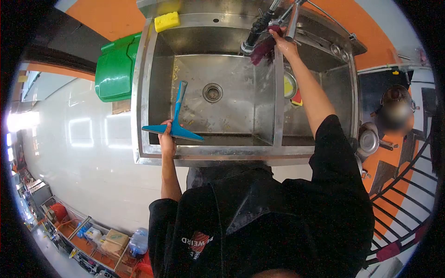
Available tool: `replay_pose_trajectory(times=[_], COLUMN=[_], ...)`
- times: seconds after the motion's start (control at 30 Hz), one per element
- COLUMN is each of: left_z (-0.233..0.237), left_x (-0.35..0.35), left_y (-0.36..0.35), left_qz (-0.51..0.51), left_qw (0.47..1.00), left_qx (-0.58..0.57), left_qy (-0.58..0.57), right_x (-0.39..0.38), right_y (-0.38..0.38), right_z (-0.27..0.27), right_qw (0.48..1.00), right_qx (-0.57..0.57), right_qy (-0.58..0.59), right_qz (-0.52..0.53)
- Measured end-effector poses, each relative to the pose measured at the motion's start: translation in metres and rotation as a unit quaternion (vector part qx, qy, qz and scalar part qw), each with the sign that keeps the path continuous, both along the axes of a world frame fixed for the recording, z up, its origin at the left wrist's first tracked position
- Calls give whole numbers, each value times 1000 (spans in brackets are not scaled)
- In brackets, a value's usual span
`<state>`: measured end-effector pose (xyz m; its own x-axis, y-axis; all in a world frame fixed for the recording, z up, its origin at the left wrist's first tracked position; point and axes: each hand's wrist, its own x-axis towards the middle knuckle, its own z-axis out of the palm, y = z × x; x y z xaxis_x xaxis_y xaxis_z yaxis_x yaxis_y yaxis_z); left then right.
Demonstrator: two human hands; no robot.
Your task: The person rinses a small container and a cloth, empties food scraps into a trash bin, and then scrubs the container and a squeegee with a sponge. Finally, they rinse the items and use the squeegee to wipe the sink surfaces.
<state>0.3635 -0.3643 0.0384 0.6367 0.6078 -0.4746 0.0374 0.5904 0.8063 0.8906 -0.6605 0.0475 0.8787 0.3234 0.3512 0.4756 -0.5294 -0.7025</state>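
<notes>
My left hand [167, 138] is closed around the head of a blue squeegee [178, 110] over the front left of the large sink basin [218, 102]; its handle points toward the back. At the back right, my right hand [284, 43] is raised by the faucet [257, 31], its fingers closed on a dark red cloth [263, 50] that hangs down over the basin. Small yellowish bits lie on the basin floor around the drain [212, 93].
A yellow sponge [167, 22] sits on the sink's back left rim. Left of the sink is a green bin [117, 69]. The smaller right basin holds a round bowl [289, 85] and a red and yellow sponge [297, 98]. Pots [368, 141] stand farther right.
</notes>
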Motion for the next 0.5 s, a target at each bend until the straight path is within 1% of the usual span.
replay_pose_trajectory(times=[0.03,0.07,0.2,0.27,0.3,0.37,0.4,0.47,0.5], left_z=[0,0,-1,2,3,6,5,2,1], left_x=[-1,-1,-1,0,1,1,0,-1,-3], left_y=[0,0,1,0,0,-2,-2,0,0], left_qz=[-14,-29,-37,-37,-39,-38,-42,-35,-44], left_qw=[1000,1000,999,999,999,999,999,999,999], left_qx=[5,10,8,16,16,23,20,8,2], left_qy=[4,8,2,7,8,12,17,25,31], right_x=[-28,-45,-52,-64,-64,-60,-58,-55,-56], right_y=[5,9,6,6,6,3,1,-2,-8], right_z=[37,60,53,64,65,56,51,46,42], right_qw=[993,973,978,959,959,981,980,983,981], right_qx=[-89,-176,-150,-260,-260,-166,-168,-54,-59], right_qy=[59,118,75,73,75,94,99,152,159], right_qz=[-45,-89,-124,-83,-84,-38,-41,-82,-91])
